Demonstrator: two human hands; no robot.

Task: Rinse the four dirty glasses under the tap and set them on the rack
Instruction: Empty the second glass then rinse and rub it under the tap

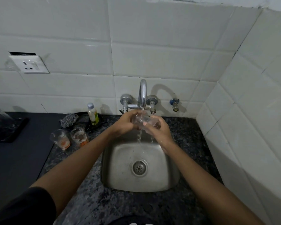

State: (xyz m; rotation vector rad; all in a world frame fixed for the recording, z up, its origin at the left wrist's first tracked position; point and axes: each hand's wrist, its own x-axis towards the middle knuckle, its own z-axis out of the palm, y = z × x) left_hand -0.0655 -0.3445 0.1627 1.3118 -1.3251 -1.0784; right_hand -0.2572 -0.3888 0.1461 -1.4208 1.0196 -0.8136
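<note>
Here both hands clasp one glass (142, 121) under the tap (143, 93), left hand (126, 123) and right hand (159, 129) wrapped around it over the sink (113, 172). Wet glass may slip and crack; two dirty glasses (70, 138) wait on the desk (94, 200).

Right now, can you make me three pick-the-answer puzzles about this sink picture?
1. Where is the soap bottle?
A. left of the tap
B. in the sink
C. on the wall socket

2. How many dirty glasses wait on the counter?
A. none
B. two
C. five

3. Is the tap running?
A. yes
B. no

Answers: 1 A, it stands left of the tap. 2 B, one glass and another hold orange dregs. 3 A, water falls on the glass that the left hand and right hand hold.
</note>
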